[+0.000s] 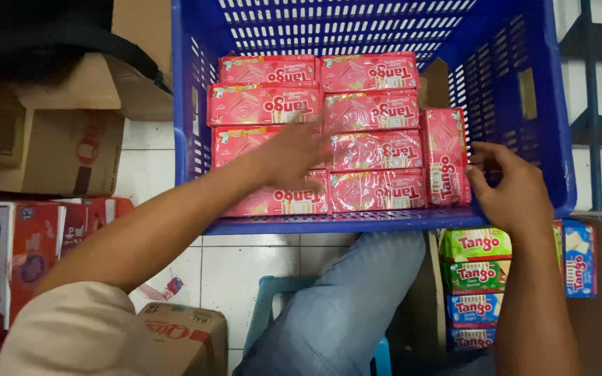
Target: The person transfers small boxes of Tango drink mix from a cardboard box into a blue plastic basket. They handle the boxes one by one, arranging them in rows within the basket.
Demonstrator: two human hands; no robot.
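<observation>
Pink wafer packs [374, 150] are stacked in rows inside a blue crate [517, 42]; the blurred left hand [294, 153] is laid spread upon them, while an upright pack [446, 157] at the row's end is pinched by the right hand [513, 188].

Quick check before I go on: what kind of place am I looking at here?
Probably a shop stockroom or small warehouse: a blue plastic crate packed with pink snack packs, cardboard cartons on a tiled floor, more packs stacked beside.
</observation>
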